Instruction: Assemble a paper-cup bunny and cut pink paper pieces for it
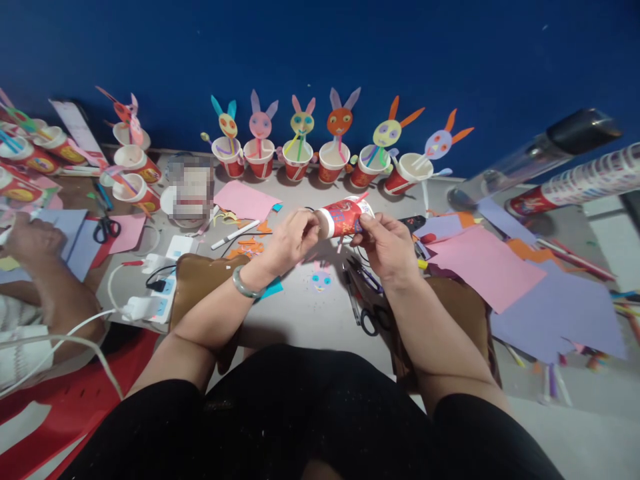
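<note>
A red printed paper cup lies sideways in the air between my hands, its white-rimmed mouth toward the left. My right hand grips its right end with thumb and fingers. At the mouth, my left hand is closed, its fingertips against the rim and partly hidden there. Short red and pink straw pieces stick out of the cup's sides. Below, a pale purple paper rabbit face with blue eyes lies on the table. Black-handled scissors and a pen lie near my right wrist.
Several cups with paper rabbit heads line the blue wall. Pink paper, purple paper and a stack of cups are at right. A power strip lies left, beside another person's arm.
</note>
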`<state>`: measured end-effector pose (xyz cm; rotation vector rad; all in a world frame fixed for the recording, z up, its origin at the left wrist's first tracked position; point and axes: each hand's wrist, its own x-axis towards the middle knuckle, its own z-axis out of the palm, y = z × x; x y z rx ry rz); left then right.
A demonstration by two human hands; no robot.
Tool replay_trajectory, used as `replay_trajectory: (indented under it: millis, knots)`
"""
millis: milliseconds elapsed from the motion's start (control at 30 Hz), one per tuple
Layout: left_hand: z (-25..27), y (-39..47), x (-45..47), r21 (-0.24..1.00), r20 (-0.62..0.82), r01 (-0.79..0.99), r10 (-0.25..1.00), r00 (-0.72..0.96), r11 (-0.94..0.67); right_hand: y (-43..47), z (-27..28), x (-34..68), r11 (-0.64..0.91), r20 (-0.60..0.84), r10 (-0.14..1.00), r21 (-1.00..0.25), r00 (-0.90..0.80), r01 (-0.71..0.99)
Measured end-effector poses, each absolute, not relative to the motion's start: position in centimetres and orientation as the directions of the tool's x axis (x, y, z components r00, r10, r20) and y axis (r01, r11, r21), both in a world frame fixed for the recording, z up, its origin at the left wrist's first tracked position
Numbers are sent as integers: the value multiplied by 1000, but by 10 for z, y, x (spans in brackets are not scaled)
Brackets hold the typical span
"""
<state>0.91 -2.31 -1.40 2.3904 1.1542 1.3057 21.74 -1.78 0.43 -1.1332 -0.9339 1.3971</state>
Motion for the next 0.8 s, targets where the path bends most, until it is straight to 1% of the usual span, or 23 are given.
replay_trajectory:
  millis: [67,167,233,433,500,600,667,800]
  knots:
    - [-13,-24,9,493,645,526,697,315,-693,-17,5,218,-142,-147,989,-956,-2,-258]
    - [-12,-27,10,441,664,518,655,360,-733,-16,5,218,-163,-166,986,-945,-14,-282]
    - [-12,-27,11,432,675,514,643,361,-741,-15,5,219,-171,-175,984,-940,-14,-294]
    - [-13,-22,10,516,661,467,681,316,-718,-16,4,219,-141,-151,989,-949,14,-283]
    - [-13,-22,10,492,679,471,661,319,-733,-16,4,219,-155,-163,987,-943,3,-294]
    - [-13,-24,9,406,733,503,601,320,-763,-17,6,217,-200,-199,979,-925,-36,-323]
    - [-12,-25,8,377,752,517,580,314,-768,-18,8,215,-218,-216,975,-914,-45,-341]
    - [-12,-23,9,421,744,498,602,288,-758,-21,13,213,-200,-207,978,-913,-20,-356]
